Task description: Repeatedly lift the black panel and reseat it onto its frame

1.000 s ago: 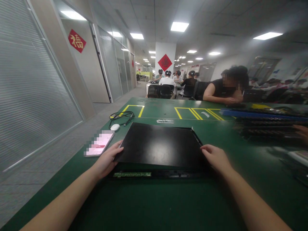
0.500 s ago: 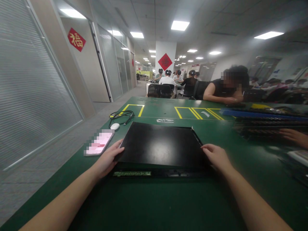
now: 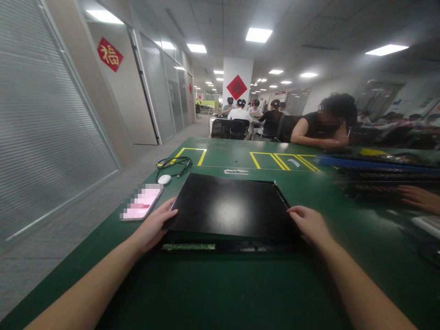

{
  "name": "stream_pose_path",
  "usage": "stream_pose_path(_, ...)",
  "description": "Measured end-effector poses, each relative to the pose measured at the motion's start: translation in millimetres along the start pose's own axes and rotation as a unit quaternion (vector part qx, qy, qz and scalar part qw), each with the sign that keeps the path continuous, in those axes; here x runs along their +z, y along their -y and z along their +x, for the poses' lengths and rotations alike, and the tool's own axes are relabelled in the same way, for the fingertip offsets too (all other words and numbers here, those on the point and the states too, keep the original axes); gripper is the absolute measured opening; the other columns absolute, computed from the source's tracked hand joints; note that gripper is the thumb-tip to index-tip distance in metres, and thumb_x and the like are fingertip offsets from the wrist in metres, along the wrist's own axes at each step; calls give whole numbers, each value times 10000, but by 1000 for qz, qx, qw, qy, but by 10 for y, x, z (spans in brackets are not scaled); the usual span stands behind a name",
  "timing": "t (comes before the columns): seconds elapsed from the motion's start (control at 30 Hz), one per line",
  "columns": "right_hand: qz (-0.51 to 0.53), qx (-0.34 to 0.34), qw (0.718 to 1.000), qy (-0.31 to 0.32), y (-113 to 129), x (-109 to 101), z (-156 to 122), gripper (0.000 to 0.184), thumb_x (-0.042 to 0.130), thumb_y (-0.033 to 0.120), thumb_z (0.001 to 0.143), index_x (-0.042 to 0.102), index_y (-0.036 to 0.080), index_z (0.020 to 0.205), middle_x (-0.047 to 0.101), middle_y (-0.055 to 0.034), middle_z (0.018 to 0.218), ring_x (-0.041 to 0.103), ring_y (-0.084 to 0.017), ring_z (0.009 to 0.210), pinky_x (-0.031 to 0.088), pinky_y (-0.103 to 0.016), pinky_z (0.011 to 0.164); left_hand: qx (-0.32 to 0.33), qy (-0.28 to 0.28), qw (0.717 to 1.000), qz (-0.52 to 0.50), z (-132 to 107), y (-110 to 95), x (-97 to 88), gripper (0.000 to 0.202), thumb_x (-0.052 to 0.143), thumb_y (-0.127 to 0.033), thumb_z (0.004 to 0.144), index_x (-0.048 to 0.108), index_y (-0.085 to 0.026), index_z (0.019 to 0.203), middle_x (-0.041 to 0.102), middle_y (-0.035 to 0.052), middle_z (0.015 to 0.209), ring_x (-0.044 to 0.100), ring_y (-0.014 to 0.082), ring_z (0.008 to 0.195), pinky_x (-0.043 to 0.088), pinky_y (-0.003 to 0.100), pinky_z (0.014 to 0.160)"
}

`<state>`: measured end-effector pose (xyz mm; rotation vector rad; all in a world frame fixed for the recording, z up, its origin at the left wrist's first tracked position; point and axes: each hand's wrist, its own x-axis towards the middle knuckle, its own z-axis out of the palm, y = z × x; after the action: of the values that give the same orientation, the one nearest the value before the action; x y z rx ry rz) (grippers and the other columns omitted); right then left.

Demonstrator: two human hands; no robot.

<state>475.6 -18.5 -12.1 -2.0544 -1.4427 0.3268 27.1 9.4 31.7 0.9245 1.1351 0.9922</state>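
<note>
A flat black LCD screen panel [image 3: 220,197] with a glossy glare spot lies tilted over a dark frame [image 3: 230,247], its near edge raised. My left hand [image 3: 154,227] grips the panel's left edge, thumb on top and the other fingers partly hidden underneath. At the opposite edge, my right hand [image 3: 309,224] pinches the side, fingers closed. Below the panel's near edge, a narrow green circuit board [image 3: 189,247] shows in the frame. Most of the frame's inside is hidden by the panel.
Left of the panel on the green table [image 3: 220,293] are a phone [image 3: 141,204], a white oval object [image 3: 164,179] and a coiled black cable [image 3: 173,166]. Blurred dark parts [image 3: 381,181] and another person's hand [image 3: 417,197] are at right. Across the table a person [image 3: 323,121] leans forward.
</note>
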Motion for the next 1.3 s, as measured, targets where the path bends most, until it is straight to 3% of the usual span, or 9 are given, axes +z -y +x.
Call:
stream_pose_path(0.17,2,1,1000,-1,10,-10,2,280,550,356,779,792,256,877,788,-21,890,708,-230,860,483,-327,746,3,-5,1000,13,23,9,-26,655,584,-195,880,446,-219,1519,718,74,1318,733,238,1072,580,268,721)
stream_pose_path(0.33,3,-2,1000,-6,-23,-2,21,283,554,360,770,795,251,868,789,-32,890,708,-233,861,490,-325,748,23,4,1000,-8,53,47,-73,713,619,-222,859,426,-224,1545,700,71,1359,702,248,1149,577,289,844)
stream_pose_path(0.57,22,18,1000,-1,-54,1,33,284,571,375,757,801,252,868,787,-40,883,705,-235,836,499,-319,708,58,-20,996,67,127,63,-167,695,700,-315,788,561,-222,1463,645,101,1438,625,354,1269,524,452,1021)
stream_pose_path(0.63,18,13,1000,-5,-56,3,35,281,567,372,759,801,250,855,786,-39,863,704,-231,826,498,-320,713,106,-35,985,132,185,97,-242,694,721,-371,749,612,-214,1416,552,112,1530,540,378,1358,464,482,1089)
stream_pose_path(0.77,21,14,1000,-9,-65,12,37,277,570,366,756,802,247,851,785,-43,850,705,-231,806,509,-318,693,183,-66,927,321,324,208,-413,635,668,-485,749,687,-215,1324,402,115,1630,398,366,1465,380,502,1153)
stream_pose_path(1.0,38,40,998,2,-69,19,34,287,576,374,752,805,247,869,782,-48,858,700,-222,735,522,-308,616,186,-58,889,414,405,290,-505,715,697,-571,672,721,-137,1241,485,200,1563,425,407,1440,350,534,1162)
stream_pose_path(1.3,34,30,999,-9,-61,5,35,273,589,368,727,805,244,842,786,-44,843,711,-241,803,520,-328,693,197,-62,852,481,410,310,-459,645,604,-572,774,706,-130,1232,524,203,1525,459,397,1416,299,515,1192)
